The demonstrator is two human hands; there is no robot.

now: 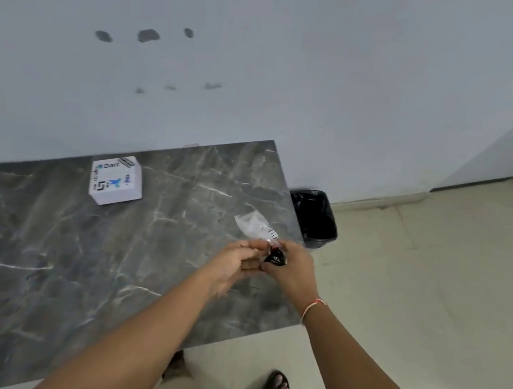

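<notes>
Both hands meet above the right edge of a dark grey marble table [78, 252]. My right hand [295, 271] grips a small black object [275, 258] with white markings. A clear plastic bag [256, 225] stretches up and away from that object. My left hand [234, 265] pinches the bag's lower end next to the black object with its fingertips. A thin red-and-white thread circles my right wrist.
A white box [116, 181] printed with "Dart" and blue graphics sits at the table's far left. A bin lined with a black bag [314, 218] stands on the pale tiled floor beside the table's far right corner. A stained white wall rises behind. My sandalled feet are below.
</notes>
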